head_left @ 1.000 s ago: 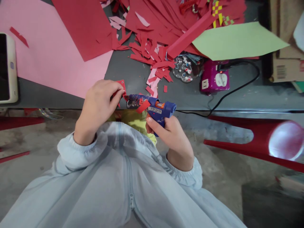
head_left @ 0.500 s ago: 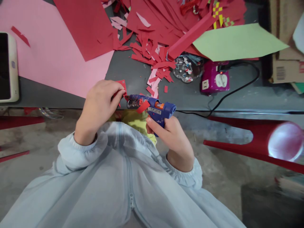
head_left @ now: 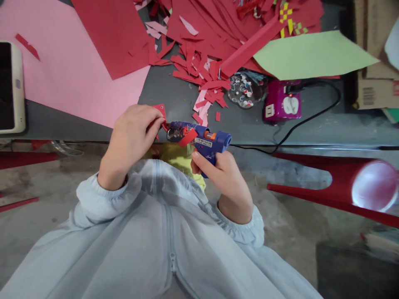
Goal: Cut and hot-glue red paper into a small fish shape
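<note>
At a grey table [head_left: 249,129] over concrete [head_left: 293,224], hands [head_left: 131,129] work.

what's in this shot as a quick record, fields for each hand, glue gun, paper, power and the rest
left hand: fingertips pinching a small red piece
right hand: gripping the handle of a blue hot melt glue gun
glue gun: nozzle toward the red piece, contact unclear; red strip across its side
paper: pink sheet, red sheet, pale green sheet, red and pink scraps
power: purple socket adapter, black cord plugged in
rest: smartphone, clear dish
</note>
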The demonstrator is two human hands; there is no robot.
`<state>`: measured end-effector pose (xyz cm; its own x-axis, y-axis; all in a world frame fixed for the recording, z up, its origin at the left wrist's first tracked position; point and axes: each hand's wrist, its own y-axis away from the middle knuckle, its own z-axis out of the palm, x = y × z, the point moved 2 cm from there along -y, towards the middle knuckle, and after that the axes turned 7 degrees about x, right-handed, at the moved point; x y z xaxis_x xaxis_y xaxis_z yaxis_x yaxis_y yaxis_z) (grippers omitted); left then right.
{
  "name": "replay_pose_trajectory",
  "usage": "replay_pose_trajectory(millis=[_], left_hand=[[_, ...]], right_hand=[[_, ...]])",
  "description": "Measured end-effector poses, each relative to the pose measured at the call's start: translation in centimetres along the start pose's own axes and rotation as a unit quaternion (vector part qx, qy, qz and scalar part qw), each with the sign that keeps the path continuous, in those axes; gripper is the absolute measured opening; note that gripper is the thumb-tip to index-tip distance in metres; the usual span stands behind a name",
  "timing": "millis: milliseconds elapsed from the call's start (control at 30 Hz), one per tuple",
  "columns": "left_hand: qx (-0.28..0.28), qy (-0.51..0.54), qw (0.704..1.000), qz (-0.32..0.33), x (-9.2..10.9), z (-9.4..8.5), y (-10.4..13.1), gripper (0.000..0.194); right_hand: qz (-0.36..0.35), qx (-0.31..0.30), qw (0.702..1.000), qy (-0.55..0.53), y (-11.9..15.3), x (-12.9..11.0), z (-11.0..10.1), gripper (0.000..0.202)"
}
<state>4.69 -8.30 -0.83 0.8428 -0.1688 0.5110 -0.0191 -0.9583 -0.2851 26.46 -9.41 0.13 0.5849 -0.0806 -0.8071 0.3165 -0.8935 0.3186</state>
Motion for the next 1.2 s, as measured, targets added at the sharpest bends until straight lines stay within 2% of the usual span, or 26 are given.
replay_pose_trajectory(millis=[467, 800, 1200], left_hand=[[0.000, -0.001, 1.000, 0.004, 0.1, -0.1, -0.1, 0.024], [-0.007, -0.011, 1.000, 0.002, 0.0, -0.1, -0.1, 0.025], [-0.002, -0.002, 1.000, -0.003, 0.2, -0.2, -0.2, 0.024]], right_hand=[[0.002, -0.012, 1.000, 0.002, 0.6, 0.5, -0.4, 0.046], [-0.011, 0.002, 1.000, 0.011, -0.4, -0.4, 0.0, 0.043], [-0.012, -0.012, 0.999, 0.043, 0.2, -0.3, -0.4, 0.046]])
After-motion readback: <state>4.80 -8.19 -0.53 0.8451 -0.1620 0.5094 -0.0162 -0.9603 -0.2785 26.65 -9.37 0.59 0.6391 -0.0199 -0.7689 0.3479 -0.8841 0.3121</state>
